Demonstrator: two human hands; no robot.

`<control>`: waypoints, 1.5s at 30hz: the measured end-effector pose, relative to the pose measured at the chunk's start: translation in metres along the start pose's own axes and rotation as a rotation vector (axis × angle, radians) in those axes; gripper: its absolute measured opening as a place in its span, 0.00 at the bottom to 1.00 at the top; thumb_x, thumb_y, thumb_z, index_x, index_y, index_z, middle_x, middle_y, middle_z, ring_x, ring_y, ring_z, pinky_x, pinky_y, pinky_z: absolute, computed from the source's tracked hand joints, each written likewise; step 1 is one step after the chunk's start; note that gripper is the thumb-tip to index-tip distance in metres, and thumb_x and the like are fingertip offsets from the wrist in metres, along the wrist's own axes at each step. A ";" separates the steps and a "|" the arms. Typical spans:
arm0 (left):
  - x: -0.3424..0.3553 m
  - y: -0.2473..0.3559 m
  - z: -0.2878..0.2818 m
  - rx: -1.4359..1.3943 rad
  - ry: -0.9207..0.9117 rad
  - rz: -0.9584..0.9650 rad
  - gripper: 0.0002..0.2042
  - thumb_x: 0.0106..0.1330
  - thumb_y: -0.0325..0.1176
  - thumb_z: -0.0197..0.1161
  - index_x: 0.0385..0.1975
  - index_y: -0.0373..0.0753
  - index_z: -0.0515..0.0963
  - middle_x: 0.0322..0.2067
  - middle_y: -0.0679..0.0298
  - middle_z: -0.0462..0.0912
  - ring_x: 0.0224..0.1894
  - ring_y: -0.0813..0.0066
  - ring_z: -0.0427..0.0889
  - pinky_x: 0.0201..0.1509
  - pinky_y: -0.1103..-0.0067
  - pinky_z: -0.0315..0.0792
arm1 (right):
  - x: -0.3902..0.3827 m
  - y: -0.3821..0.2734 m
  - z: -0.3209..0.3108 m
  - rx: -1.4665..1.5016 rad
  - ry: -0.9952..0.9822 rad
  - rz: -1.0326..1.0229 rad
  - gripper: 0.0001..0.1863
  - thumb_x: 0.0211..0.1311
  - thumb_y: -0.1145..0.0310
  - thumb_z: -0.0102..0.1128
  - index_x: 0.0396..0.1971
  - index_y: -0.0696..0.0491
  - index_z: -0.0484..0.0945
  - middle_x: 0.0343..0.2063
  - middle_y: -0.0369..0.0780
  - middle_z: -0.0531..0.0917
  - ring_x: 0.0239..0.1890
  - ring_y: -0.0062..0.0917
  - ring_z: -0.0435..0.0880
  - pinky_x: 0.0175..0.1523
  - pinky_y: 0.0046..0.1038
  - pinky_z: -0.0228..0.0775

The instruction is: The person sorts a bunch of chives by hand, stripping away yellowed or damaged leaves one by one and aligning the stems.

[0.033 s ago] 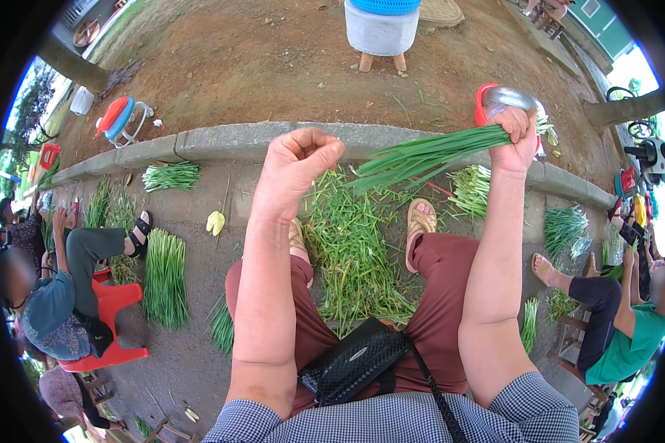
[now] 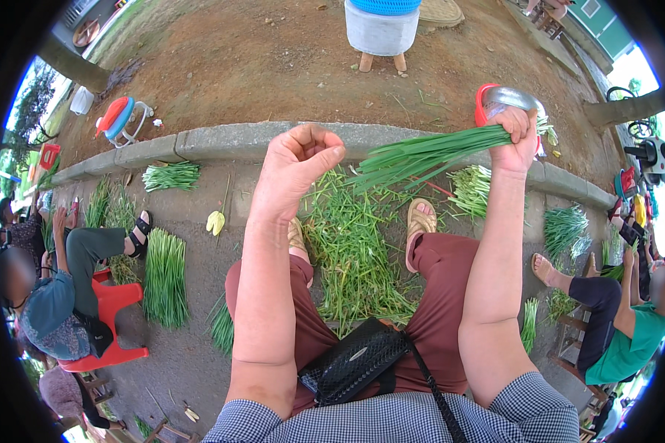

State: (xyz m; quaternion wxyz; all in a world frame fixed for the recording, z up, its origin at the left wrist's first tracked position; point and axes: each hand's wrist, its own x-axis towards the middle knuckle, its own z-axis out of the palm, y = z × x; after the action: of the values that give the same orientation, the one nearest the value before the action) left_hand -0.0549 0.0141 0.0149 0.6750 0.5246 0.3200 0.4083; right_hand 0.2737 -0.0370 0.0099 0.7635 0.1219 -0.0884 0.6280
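Nearest the wearer, a black textured handbag (image 2: 355,365) lies across the lap, over maroon trousers (image 2: 443,295). Left hand (image 2: 303,168): raised forward of the left knee, fingers curled toward the thumb; whether the tips meet or pinch anything cannot be told. Right hand (image 2: 515,140): raised at about the same reach, well apart from the left, fingers closed firmly round one end of a bundle of long green leaves (image 2: 436,153). The bundle is held in the air, its loose ends pointing toward the left hand without reaching it.

Below, on the pavement (image 2: 199,369), a loose heap of green trimmings (image 2: 355,258) spreads between two tan sandals (image 2: 421,220). Left of the wearer lies a large green bundle (image 2: 165,277), near a red plastic stool (image 2: 114,321) bearing a seated person (image 2: 52,303). On the right sits another person in a green top (image 2: 635,343).

At the pavement's far edge, against the kerb (image 2: 218,142), lie a pale-ended bundle (image 2: 171,176) on the left and a second stack of cut stalks (image 2: 471,188) on the right.

Beyond the kerb, on brown soil (image 2: 273,66), a red container (image 2: 482,103) stands partly hidden by the right hand. Farther off stands a whitish tub-shaped object (image 2: 380,33) on wooden legs, blue on top.
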 end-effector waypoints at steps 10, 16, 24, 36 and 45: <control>-0.007 0.008 -0.005 0.063 -0.217 -0.027 0.06 0.57 0.30 0.61 0.28 0.34 0.78 0.25 0.70 0.78 0.26 0.87 0.69 0.31 0.87 0.63 | -0.001 -0.006 -0.004 -0.019 0.090 -0.054 0.25 0.65 0.49 0.39 0.10 0.45 0.56 0.07 0.27 0.53 0.10 0.15 0.49 0.24 0.22 0.48; -0.008 0.005 -0.003 0.106 -0.211 -0.049 0.06 0.58 0.31 0.60 0.28 0.34 0.77 0.21 0.71 0.75 0.24 0.87 0.67 0.29 0.87 0.61 | 0.001 -0.004 -0.009 -0.013 0.157 -0.068 0.25 0.65 0.50 0.40 0.10 0.45 0.55 0.07 0.26 0.53 0.09 0.15 0.49 0.24 0.22 0.48; -0.004 0.004 -0.001 0.070 -0.122 -0.084 0.06 0.59 0.30 0.58 0.29 0.33 0.76 0.18 0.72 0.71 0.21 0.87 0.64 0.26 0.87 0.58 | 0.001 -0.005 -0.012 -0.037 0.263 -0.109 0.25 0.65 0.51 0.41 0.09 0.45 0.55 0.07 0.26 0.53 0.09 0.15 0.49 0.23 0.22 0.49; -0.006 0.002 0.002 0.152 -0.219 -0.128 0.06 0.56 0.29 0.61 0.29 0.33 0.78 0.23 0.70 0.77 0.23 0.89 0.66 0.26 0.88 0.60 | 0.002 -0.001 -0.013 -0.102 0.401 -0.148 0.25 0.66 0.51 0.39 0.09 0.45 0.54 0.07 0.26 0.52 0.09 0.15 0.50 0.23 0.22 0.49; 0.004 -0.012 0.013 0.102 0.030 -0.023 0.04 0.56 0.29 0.60 0.27 0.36 0.75 0.20 0.77 0.70 0.21 0.91 0.63 0.23 0.89 0.55 | 0.003 0.001 -0.014 -0.111 0.541 -0.227 0.26 0.66 0.50 0.37 0.09 0.45 0.54 0.06 0.26 0.52 0.08 0.15 0.49 0.22 0.23 0.50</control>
State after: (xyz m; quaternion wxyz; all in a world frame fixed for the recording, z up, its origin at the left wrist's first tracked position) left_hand -0.0395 0.0103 0.0065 0.6472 0.5483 0.3565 0.3917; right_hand 0.2730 -0.0293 -0.0029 0.8301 -0.0826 0.0981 0.5426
